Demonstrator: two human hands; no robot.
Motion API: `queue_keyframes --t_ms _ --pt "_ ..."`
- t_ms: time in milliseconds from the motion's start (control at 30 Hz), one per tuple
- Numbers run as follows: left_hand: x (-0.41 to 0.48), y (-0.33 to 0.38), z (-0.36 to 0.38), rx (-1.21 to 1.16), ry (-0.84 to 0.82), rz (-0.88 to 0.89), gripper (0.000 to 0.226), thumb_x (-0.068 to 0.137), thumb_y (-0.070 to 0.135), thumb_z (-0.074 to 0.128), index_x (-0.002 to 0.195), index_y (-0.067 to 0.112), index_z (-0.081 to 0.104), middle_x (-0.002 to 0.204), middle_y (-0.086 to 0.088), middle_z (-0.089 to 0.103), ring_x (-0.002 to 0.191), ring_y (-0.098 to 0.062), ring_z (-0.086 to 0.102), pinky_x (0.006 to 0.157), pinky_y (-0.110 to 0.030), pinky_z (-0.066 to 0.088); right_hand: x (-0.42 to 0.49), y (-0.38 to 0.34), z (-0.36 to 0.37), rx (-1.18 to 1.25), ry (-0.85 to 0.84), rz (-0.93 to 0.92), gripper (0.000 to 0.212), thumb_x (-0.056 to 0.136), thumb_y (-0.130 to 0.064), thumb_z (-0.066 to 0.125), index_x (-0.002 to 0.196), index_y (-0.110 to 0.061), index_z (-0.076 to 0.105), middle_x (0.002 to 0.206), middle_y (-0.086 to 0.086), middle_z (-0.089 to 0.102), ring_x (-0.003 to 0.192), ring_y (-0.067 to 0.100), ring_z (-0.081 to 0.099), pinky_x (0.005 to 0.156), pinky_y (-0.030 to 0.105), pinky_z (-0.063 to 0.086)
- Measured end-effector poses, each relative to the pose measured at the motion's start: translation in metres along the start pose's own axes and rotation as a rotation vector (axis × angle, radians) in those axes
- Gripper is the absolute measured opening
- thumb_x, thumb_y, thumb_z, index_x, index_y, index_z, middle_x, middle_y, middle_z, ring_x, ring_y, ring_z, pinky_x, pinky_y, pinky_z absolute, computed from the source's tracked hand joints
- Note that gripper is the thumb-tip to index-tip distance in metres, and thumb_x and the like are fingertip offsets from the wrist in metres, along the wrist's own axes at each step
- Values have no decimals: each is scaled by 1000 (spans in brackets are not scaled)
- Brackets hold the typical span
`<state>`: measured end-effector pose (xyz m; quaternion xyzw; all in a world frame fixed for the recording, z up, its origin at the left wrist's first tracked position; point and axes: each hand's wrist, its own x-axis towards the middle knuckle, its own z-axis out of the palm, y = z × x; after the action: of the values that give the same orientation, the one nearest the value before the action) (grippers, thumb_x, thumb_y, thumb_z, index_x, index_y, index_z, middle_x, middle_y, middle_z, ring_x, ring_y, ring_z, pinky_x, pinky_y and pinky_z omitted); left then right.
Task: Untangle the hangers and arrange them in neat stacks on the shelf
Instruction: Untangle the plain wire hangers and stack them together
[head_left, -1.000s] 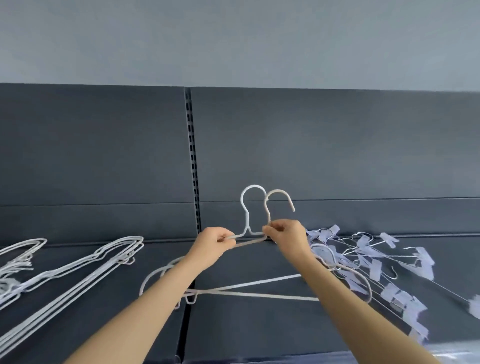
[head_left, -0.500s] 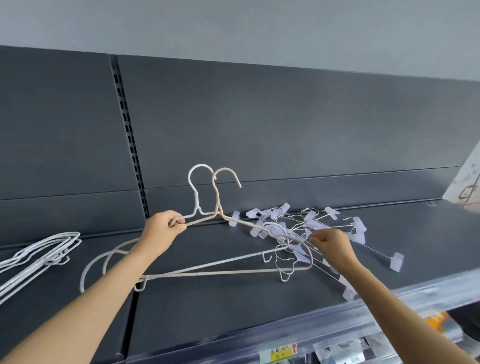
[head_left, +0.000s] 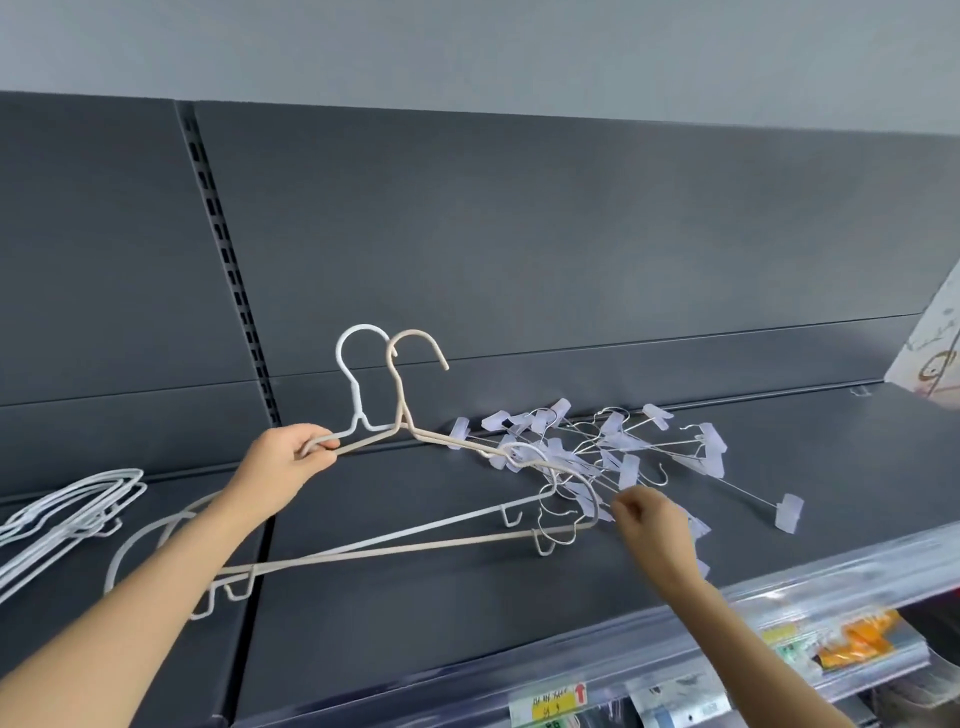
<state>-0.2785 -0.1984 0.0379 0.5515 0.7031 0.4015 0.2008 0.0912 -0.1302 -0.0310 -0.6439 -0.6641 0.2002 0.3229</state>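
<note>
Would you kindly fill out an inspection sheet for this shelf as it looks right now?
Surface: dark grey shelf, hangers lying on it.
Job's things: hanger pair, white and beige, held hooks up; clip hanger tangle at right; white hanger stack at left.
Clutter: nothing seen.
Hands: left hand grips the hanger pair; right hand at the tangle's near edge, grasp blurred.
Cables: nothing seen.
Surroundings: slotted back panel; price labels under the shelf edge.

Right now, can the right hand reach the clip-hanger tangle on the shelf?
Probably yes. The right hand sits at the near edge of the clip-hanger tangle, nothing between them; the left hand grips the beige hanger, well clear. Blur hides whether it touches.
</note>
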Motion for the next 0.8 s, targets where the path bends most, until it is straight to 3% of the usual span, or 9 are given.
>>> queue_keyframes --t_ms 100,200,300,400,500,633,800 --pt "-3 -5 -16 -23 -18 -11 29 81 -5 61 79 23 64 75 0 66 73 -13 59 73 -20 44 5 15 -1 -56 -52 25 12 83 -6 56 84 -12 66 85 6 62 79 24 57 70 30 39" --pt "-6 -5 -20 -33 -21 -26 25 82 -7 60 83 17 64 73 -2 65 69 -11 58 62 -7 45 5 20 5 -75 -165 -18 27 83 -3 56 107 -11 65 92 1 55 87 21 56 78 27 40" --pt "-8 -5 -20 -39 -30 -41 22 83 -6 58 85 15 65 71 -3 65 66 -9 58 59 -6 43 8 17 11 -87 -244 -68 37 83 -1 55 115 -17 63 97 2 52 94 19 54 84 26 39" --pt "-9 -5 -20 -42 -44 -44 20 83 -5 58 85 13 66 64 1 62 58 -2 56 57 -5 42 15 13 16 -148 -305 -131 35 84 -6 55 111 -26 66 91 1 48 94 19 47 81 26 37" --pt "-10 -4 -18 -43 -72 -53 22 83 -4 59 84 16 67 57 10 63 63 -6 56 64 -15 40 24 6 19 -282 -365 -184 20 87 -19 56 100 -16 71 86 2 48 93 25 54 78 32 45" --pt "-13 -8 -23 -38 -83 -58 19 83 -1 60 86 15 67 48 14 62 51 4 55 60 -10 39 35 2 18 -323 -369 -204 14 85 -18 60 90 -15 73 83 2 52 84 22 55 76 34 47" --pt "-16 -13 -28 -33 -74 -57 17 83 0 60 87 15 68 52 10 60 62 -9 54 65 -14 40 43 3 19 -341 -380 -223 14 85 -17 60 92 -17 72 90 2 55 95 23 58 84 35 48"
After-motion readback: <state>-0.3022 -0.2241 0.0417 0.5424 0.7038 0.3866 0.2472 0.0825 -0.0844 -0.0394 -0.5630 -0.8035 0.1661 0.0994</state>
